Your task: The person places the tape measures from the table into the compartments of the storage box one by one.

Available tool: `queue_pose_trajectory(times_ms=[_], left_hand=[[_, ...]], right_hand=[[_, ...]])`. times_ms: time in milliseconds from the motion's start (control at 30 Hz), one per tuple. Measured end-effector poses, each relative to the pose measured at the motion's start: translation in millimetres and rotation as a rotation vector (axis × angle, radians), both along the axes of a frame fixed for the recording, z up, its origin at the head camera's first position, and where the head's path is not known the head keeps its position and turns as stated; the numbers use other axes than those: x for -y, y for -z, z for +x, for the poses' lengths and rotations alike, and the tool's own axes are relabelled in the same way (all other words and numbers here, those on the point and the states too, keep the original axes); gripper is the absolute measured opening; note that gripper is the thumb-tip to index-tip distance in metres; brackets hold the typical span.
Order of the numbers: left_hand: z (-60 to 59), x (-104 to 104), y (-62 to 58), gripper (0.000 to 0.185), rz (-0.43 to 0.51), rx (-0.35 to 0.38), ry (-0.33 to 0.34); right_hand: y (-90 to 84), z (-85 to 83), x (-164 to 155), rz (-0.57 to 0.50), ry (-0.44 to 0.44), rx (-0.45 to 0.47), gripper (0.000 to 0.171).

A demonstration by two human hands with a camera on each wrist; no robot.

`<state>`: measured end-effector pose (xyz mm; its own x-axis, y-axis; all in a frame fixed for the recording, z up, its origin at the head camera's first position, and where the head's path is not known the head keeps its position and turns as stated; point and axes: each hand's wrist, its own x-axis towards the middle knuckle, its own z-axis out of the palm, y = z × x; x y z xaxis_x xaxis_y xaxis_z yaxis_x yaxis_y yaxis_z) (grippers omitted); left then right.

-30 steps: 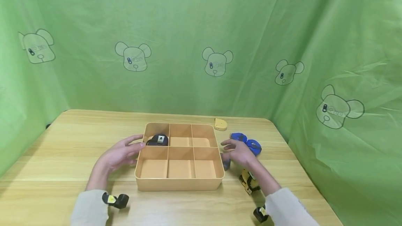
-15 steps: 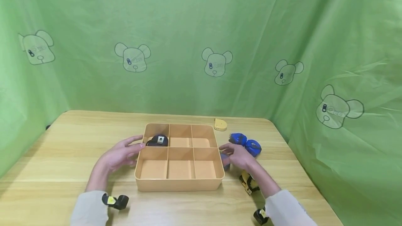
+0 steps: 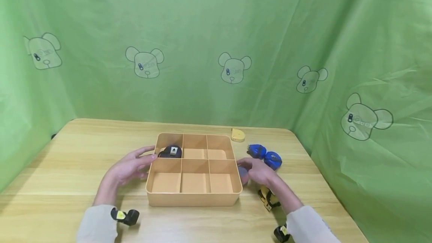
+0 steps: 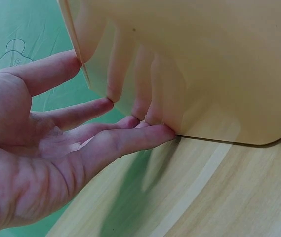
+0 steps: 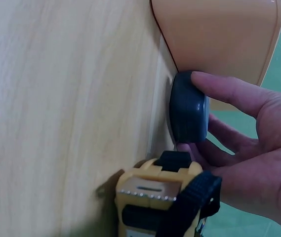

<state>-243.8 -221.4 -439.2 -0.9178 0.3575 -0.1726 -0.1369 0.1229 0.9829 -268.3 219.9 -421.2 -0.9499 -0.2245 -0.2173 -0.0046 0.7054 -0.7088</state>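
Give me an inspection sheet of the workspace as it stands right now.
Surface: wooden table.
Job's things: dark round tape measure beside six-compartment tray; black tape measure in the far-left compartment.
Clutter: two blue tape measures, yellow-black tape measure, small yellow tape measure.
Hands: left hand flat, fingertips touching tray wall; right hand gripping dark round tape measure.
Cables: nothing seen.
Surroundings: green bear-print cloth.
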Motion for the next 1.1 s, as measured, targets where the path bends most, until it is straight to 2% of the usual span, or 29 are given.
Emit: queue_pose_trajectory(times_ms=[500,1100], left_hand=[[-1.1,0,1.6,0.079,0.02,0.0,0.005],[0.1,-1,-1.8,0.08,0.009,0.006,0.002]], right_hand=[[6.3,-6.2,-12,-0.017,-0.053,0.025,0.084],[9.3,-9.5,-16,-0.082,-0.05,0.055,0.079]])
